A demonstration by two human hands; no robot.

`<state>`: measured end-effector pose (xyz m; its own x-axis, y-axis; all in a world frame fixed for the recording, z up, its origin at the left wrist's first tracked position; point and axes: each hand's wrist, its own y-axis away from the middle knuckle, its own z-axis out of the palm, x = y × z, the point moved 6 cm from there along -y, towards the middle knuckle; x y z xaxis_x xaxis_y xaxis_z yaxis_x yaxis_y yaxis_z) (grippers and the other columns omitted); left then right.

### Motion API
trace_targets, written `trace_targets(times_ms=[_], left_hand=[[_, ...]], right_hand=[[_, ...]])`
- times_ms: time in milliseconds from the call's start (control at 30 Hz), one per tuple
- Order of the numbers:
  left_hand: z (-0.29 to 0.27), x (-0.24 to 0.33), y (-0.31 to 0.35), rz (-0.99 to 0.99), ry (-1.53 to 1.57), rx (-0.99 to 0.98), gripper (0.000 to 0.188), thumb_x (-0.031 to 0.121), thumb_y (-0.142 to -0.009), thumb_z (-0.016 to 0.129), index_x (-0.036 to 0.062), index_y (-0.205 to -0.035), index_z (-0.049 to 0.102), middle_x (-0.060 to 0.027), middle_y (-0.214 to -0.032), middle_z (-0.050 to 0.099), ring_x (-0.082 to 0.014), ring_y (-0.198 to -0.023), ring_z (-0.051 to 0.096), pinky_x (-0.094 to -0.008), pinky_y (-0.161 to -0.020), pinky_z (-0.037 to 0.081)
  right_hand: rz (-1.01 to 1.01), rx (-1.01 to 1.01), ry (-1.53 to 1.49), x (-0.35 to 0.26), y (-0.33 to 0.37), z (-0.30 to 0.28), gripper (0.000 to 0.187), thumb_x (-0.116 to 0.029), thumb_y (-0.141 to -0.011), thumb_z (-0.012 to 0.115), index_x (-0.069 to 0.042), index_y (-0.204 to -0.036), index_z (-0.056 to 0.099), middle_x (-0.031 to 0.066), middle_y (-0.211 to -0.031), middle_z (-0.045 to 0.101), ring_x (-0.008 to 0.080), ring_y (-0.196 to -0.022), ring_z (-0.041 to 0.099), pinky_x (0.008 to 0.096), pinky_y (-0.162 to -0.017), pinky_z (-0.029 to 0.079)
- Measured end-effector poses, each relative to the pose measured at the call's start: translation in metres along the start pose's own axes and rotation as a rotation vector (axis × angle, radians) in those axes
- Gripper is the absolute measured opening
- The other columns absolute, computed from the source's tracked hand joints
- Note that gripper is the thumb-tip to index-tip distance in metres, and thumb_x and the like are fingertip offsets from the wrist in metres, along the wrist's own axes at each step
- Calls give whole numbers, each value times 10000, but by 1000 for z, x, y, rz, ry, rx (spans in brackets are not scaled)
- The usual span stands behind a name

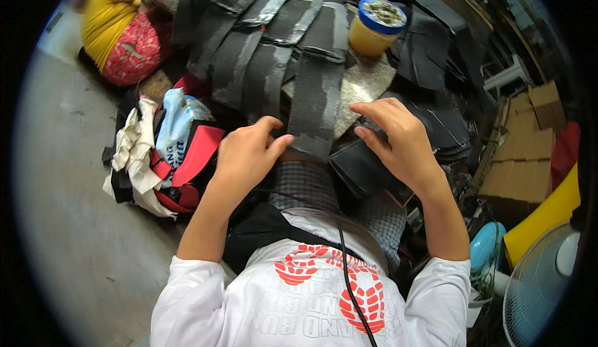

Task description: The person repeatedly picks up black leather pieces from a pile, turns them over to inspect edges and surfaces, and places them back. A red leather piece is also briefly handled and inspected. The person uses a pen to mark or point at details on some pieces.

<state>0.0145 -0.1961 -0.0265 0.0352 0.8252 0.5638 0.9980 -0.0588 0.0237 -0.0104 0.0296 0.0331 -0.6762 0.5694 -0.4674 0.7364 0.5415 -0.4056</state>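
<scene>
Strip of dark material [316, 98] is pointing lengthwise away between the nearer left hand [247, 150] and right hand [400, 136], both gripping nothing, fingers parted.

The left hand [248, 153] is beside the near end of a dark grey strip [316, 95], thumb toward its edge (whether they touch is hard to tell). The right hand [398, 138], thumb and fingers parted, is near a pale speckled slab [361, 89]. More grey strips [252, 79], some with shiny bands, overlap beyond. A yellowish jar [370, 37] with a blue rim stands behind the slab. Fabric scraps [138, 154] lie at left; a pedestal-style fan [541, 297] and cardboard boxes [514, 176] are at right.
</scene>
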Motion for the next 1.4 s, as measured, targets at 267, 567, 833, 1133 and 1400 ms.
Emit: trace_targets(times_ms=[267,567,833,1133,1400], left_hand=[[0,95,13,741,-2,114,307,185,-745,772,35,-976,636,-115,-965,606,-312,-912,580,-395,-757,504],[30,130,-2,724,-18,28,451,270,-755,783,16,-1094,628,-149,-1083,611,-321,-1011,584,-390,-841,505],[79,155,-5,682,-55,-13,946,407,-650,858,53,-1419,436,-224,-1313,515,-382,-1179,502,-458,-992,418],[60,151,-12,675,379,52,802,226,-648,839,6,-1339,496,-218,-1225,506,-383,-1172,461,-437,-1029,396],[68,149,-7,683,25,-54,848,351,-672,855,42,-1373,491,-267,-1340,458,-417,-1231,443,-462,-1041,398]], right_hand=[[161,105,-136,-15,78,-30,174,-34,-794,739,-18,-965,711,86,-774,679,223,-679,617,318,-616,485],[192,433,172,-12,117,-65,204,-58,-824,705,-12,-1023,695,119,-958,673,287,-900,621,369,-799,497],[363,415,229,24,132,-47,381,-188,-849,720,-43,-1196,663,152,-1261,624,344,-1177,564,420,-1011,444],[488,598,-155,36,159,-56,187,-142,-959,611,9,-847,612,55,-845,608,128,-782,563,259,-721,447],[342,654,-34,61,106,-107,123,-137,-921,660,-23,-964,672,57,-811,629,127,-690,572,242,-628,450]])
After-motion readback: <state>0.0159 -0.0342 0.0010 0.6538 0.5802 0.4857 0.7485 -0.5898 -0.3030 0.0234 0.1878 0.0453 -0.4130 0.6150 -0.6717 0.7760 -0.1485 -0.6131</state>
